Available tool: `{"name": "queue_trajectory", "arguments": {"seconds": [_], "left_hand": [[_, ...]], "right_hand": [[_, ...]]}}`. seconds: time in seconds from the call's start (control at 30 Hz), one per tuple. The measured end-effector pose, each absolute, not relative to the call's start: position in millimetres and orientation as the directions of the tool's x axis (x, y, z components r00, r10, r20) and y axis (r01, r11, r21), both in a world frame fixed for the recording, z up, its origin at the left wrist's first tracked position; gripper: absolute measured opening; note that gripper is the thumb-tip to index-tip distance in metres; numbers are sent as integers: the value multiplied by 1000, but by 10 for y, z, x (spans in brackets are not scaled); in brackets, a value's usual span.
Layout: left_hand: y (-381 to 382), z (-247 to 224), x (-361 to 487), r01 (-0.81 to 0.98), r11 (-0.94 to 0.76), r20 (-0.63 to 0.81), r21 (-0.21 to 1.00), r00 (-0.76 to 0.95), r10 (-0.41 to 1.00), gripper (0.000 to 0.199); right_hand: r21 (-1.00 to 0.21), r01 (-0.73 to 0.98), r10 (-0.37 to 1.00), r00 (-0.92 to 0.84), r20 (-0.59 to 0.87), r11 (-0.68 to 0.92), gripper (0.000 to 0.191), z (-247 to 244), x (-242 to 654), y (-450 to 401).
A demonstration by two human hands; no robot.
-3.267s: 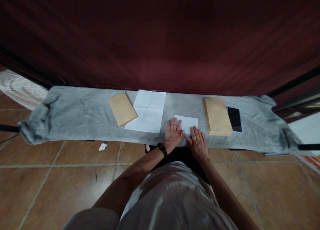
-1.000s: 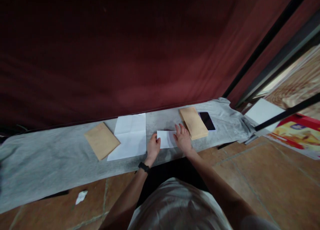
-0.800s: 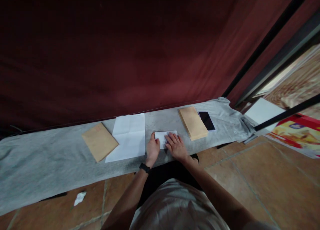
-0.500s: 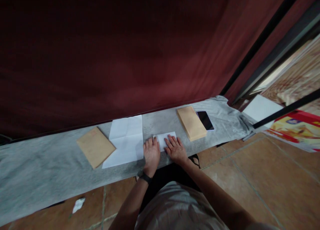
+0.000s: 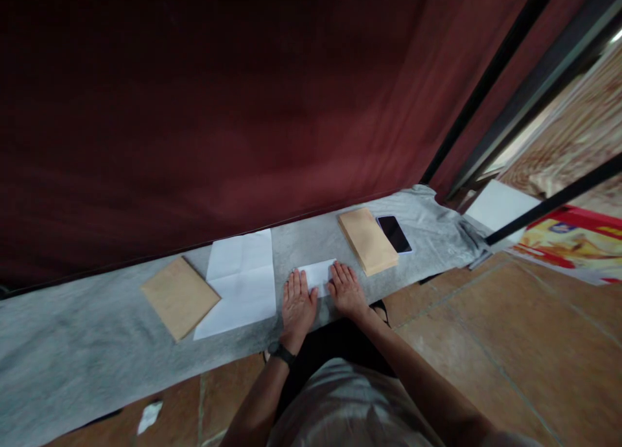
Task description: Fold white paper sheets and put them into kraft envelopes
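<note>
A small folded sheet of white paper [image 5: 317, 275] lies on the grey cloth in front of me. My left hand [image 5: 298, 304] rests flat over its left end, fingers stretched out, a dark watch on the wrist. Over the right end lies my right hand [image 5: 348, 288], palm down with the fingers extended. Both hands cover the paper's ends, leaving its middle in sight. Left of my left hand are larger white sheets [image 5: 247, 278] with crease lines. A brown envelope [image 5: 181, 298] overlaps their left edge.
To the right lies a stack of brown envelopes [image 5: 368, 240] beside a dark-screened phone [image 5: 394, 234]. The grey cloth [image 5: 97, 330] covers a long narrow bench against a dark red curtain [image 5: 218, 110]. A black pole [image 5: 558, 197] and a red-and-yellow box [image 5: 573, 243] stand at the right.
My left hand has shifted slightly outward to the left end of the folded paper, and my right hand toward its right end. More of the paper's middle shows. The view has tilted slightly.
</note>
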State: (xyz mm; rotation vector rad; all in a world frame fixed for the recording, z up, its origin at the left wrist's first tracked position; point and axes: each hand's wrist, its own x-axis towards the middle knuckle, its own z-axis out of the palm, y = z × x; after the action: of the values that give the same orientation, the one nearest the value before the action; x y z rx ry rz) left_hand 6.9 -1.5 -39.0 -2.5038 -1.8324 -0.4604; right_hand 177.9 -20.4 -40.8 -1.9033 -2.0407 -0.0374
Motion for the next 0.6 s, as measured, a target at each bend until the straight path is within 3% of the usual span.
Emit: {"name": "queue_trajectory", "arguments": {"seconds": [0.27,0.6], "left_hand": [[-21,-375,92,935,-311,216,171,272,938,60],[-30,-353,132,945,-267,214,190,225,951,58]], "right_hand": [[-248,955,964,-104,244,165,50,-331,1563,-85],[-211,976,943,21,333,53,55,-429,1828,-285]]}}
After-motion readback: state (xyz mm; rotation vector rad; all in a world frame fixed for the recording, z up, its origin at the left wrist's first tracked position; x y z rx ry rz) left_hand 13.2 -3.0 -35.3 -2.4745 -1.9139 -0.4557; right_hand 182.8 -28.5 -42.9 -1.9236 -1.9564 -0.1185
